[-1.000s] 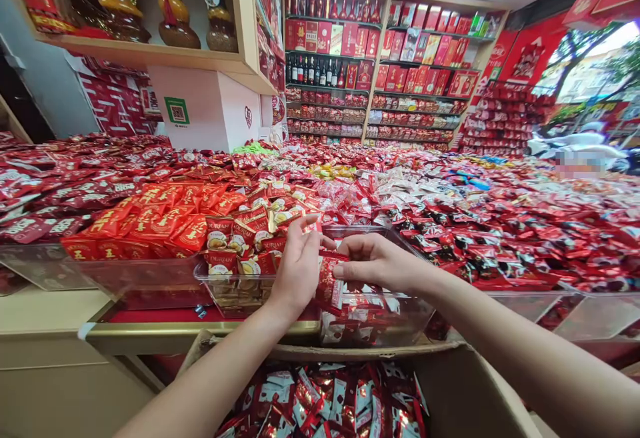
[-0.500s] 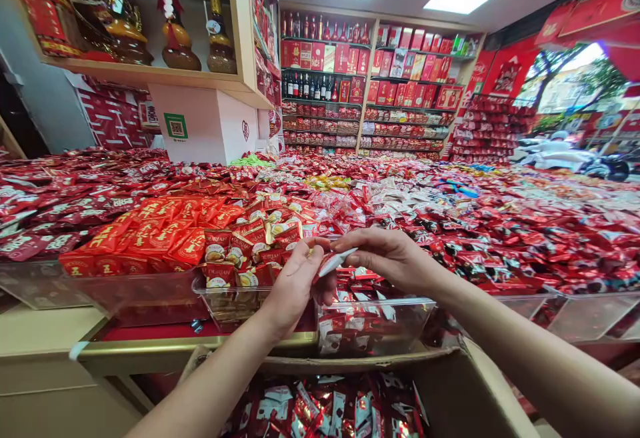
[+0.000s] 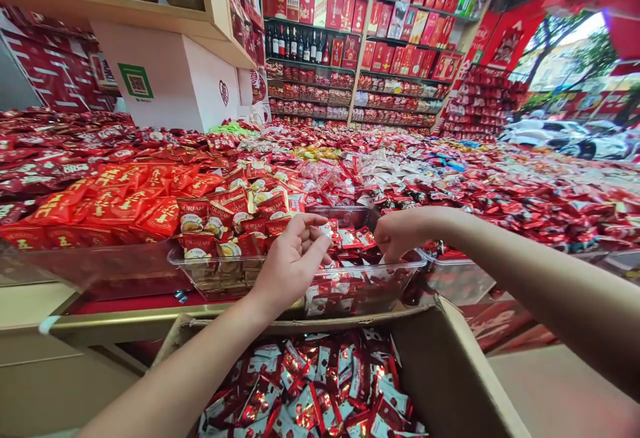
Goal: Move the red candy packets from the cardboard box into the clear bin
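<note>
Stocked shelves point(image 3: 313, 45) stand at the back of a shop, with heaped red sweets spread in front and a gold-edged counter point(image 3: 130, 321) nearest the person. On it, a clear bin point(image 3: 370, 270) sits just right of the durian packets point(image 3: 231, 211); below its front, a carton point(image 3: 480, 371) holds many loose packets point(image 3: 310, 391).

Half a second ago both hands met above the bin with one packet between them, its pale side showing. Now they have parted, and no packet shows between them. The left hand point(image 3: 295, 258) is over the bin's left end, fingers loosely curled, a narrow gap to the thumb and nothing seen in its grip. The right hand point(image 3: 403, 235) has dipped into the right end; its fingertips are hidden, so I can't tell whether its grip is closed on anything. My guess is that the packet is either laid in the bin or in those hidden fingers, with the placing under way there.

The bin packets point(image 3: 347, 239) lie between the hands, seemingly ordered side by side, long axes roughly front to back, though they are too small to be sure. Those in the carton point every which way.
</note>
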### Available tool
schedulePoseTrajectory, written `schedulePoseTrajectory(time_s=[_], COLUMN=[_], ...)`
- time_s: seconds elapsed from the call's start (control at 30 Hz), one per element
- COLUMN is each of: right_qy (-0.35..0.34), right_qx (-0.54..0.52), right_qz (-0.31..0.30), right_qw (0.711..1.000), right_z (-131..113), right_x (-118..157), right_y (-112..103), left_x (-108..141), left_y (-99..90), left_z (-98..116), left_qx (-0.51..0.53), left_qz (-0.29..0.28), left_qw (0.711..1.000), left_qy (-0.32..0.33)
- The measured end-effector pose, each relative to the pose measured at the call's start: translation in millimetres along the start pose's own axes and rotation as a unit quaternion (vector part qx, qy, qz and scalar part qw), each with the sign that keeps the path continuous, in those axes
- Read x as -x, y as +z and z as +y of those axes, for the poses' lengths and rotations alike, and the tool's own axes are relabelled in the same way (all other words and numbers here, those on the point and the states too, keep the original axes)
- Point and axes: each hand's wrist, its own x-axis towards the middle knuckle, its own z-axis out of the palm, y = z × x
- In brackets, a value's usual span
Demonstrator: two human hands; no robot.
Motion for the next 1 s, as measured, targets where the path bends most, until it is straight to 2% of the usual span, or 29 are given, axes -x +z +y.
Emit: schedulePoseTrajectory(time_s=[0.1, 0.27, 0.37, 0.57, 0.8, 1.0], right_qy=[0.022, 0.015, 0.003, -0.009, 0.013, 0.003], right_qx=[-0.051, -0.098, -0.149, -0.216, -0.149, -0.103], right_qz=[-0.125, -0.258, -0.303, -0.31, -0.285, -0.211], right_qw=[0.991, 0.961, 0.941, 0.926, 0.947, 0.972], right_z=[-7, -11, -8, -4, -9, -22], right_x=[-22, -45, -48, -44, -42, -32], right_y=[7, 19, 25, 31, 27, 20], left_x=[0, 0, 0, 1, 1, 2], left_y=[0.3, 0.5, 0.7, 1.1, 1.2, 1.0], left_z=[-2, -5, -6, -5, -3, -4], left_qx=[0.001, 0.0, -0.005, -0.01, -0.004, 0.0], left_qz=[-0.002, -0.013, -0.013, -0.013, -0.013, -0.011], left_qw=[1.0, 1.0, 1.0, 1.0, 1.0, 1.0], left_qy=[0.005, 0.017, 0.019, 0.017, 0.014, 0.008])
